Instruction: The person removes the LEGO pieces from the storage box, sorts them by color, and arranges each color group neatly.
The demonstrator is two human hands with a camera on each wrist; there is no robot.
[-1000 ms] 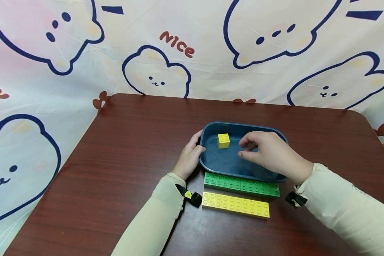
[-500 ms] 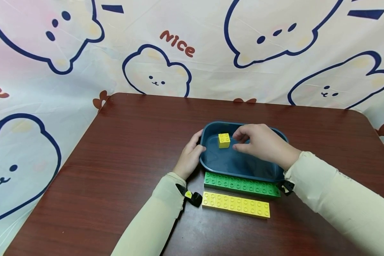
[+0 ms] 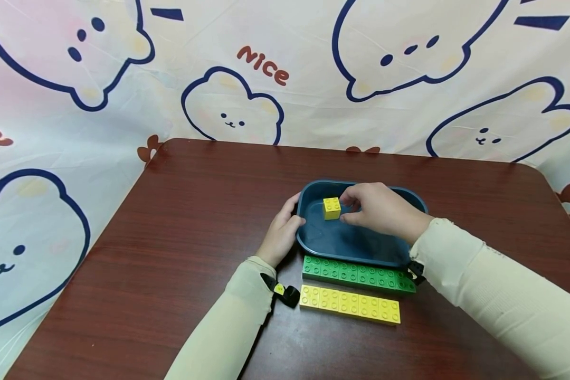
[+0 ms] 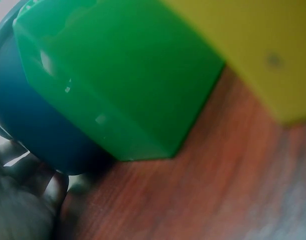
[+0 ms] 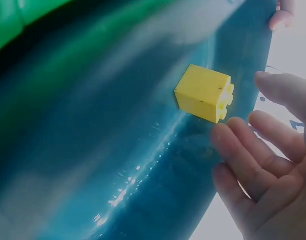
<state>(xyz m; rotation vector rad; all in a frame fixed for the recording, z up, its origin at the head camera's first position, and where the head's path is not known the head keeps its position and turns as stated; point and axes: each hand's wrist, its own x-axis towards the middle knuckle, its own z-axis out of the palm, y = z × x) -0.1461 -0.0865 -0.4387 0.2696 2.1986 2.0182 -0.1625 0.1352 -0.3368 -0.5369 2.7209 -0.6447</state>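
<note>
One yellow toy brick stands studs up in the left half of a dark blue tray. At the tray's left end my left hand grips the rim, its thumb over the edge and the fingers along the outside wall. My right hand reaches over the tray from the right. Its thumb and fingers are parted and point at the brick's right side. In the right wrist view these fingers are close to the studded side of the brick, with nothing held between them.
In front of the tray lies a row of green bricks. A row of yellow bricks lies nearer me, parallel to it. All rest on a dark brown table. A cartoon-printed cloth hangs behind the table.
My right hand has moved left across the tray, up close to the yellow brick. The left hand, the tray and the brick have stayed in place.
</note>
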